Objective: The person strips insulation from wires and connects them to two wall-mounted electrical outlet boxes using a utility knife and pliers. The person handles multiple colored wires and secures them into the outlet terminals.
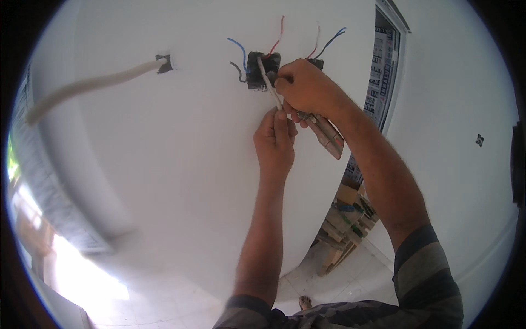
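Note:
A whitish cable (269,82) comes out of a dark wall box (255,74) and slants down. My left hand (275,137) pinches it near its lower part, thumb and fingers closed. Just above and to the right, my right hand (312,90) is closed around a grey metal utility knife (327,140), its body pointing down and right. The knife's blade is hidden by my fingers, which are close beside the cable. Out of the same box stick a blue wire (241,49), a red wire (279,35) and a dark wire (237,70).
A second wall box (316,63) with loose wires (331,39) sits partly behind my right hand. On the left, a thick white cable (98,82) juts from a wall hole (163,63). Wood pieces and tools (348,219) lie beyond the wall's edge, beside a doorway frame (386,66).

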The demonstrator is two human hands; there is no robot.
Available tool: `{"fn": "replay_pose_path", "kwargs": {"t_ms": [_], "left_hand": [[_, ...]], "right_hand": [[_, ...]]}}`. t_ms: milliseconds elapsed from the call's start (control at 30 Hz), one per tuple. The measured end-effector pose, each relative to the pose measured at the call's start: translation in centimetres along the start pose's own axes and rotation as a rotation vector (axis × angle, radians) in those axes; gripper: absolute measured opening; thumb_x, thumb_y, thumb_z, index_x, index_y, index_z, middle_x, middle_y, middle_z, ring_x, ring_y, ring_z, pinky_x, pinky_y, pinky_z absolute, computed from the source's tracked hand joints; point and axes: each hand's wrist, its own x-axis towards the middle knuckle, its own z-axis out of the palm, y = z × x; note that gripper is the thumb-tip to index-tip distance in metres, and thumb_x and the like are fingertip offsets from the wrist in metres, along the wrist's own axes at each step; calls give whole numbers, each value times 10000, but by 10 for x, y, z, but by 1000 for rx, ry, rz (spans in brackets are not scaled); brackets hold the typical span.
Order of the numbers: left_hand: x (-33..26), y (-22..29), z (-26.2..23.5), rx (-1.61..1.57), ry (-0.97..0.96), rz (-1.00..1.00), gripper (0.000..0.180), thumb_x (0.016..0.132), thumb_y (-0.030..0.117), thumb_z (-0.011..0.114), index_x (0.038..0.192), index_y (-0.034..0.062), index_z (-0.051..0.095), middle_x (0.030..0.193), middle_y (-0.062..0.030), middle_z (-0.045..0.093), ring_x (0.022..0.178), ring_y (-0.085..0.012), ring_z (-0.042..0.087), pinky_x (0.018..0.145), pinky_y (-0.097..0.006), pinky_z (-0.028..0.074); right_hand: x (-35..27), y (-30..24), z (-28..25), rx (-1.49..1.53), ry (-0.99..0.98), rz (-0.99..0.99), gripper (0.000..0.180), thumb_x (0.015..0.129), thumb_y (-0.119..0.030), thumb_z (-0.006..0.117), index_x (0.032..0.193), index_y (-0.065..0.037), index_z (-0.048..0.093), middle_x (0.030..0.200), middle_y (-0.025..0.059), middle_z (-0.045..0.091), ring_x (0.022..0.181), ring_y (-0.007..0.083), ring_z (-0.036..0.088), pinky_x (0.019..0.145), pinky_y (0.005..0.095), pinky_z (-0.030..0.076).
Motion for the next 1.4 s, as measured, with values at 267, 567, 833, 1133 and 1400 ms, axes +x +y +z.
{"fn": "replay_pose_path", "kwargs": {"t_ms": [267, 567, 833, 1133, 1400], "left_hand": [[-1, 29, -8, 358, -20, -151, 378, 1111, 290, 490, 990, -10, 686, 733, -23, 632, 601, -63, 523, 535, -245, 419], [10, 119, -59, 897, 29, 183, 293, 1025, 251, 656, 1124, -11, 744, 766, -73, 717, 675, -108, 675, 613, -264, 535], [17, 138, -71, 1070, -83, 280, 231, 986, 188, 696, 1107, -1, 750, 737, -89, 716, 647, -105, 664, 626, -272, 527], [50, 143, -55, 1232, -392, 581, 172, 935, 77, 685, 1066, -23, 734, 924, -176, 750, 753, -305, 716, 712, -396, 555], [97, 143, -16, 1532, -734, 815, 223, 882, -45, 631, 1058, 8, 757, 976, -151, 749, 883, -330, 707, 819, -430, 573]], "right_hand": [[-1, 11, 8, -14, 65, -35, 241, 955, -92, 483, 847, 82, 611, 631, 154, 646, 477, 219, 643, 415, 373, 524], [-21, -12, 10, 17, 62, 95, 199, 925, -58, 486, 871, 79, 620, 680, 184, 670, 512, 242, 666, 429, 383, 537], [-32, -17, 11, 16, 16, 140, 220, 923, -52, 468, 994, 88, 623, 730, 177, 683, 516, 234, 659, 440, 380, 537], [-39, -10, 15, 23, 44, 132, 277, 962, -101, 411, 829, 60, 593, 593, 109, 587, 467, 199, 630, 410, 357, 522], [-41, -3, 17, 21, 46, 104, 279, 974, -99, 403, 836, 60, 585, 575, 105, 579, 453, 221, 640, 394, 379, 525]]}}
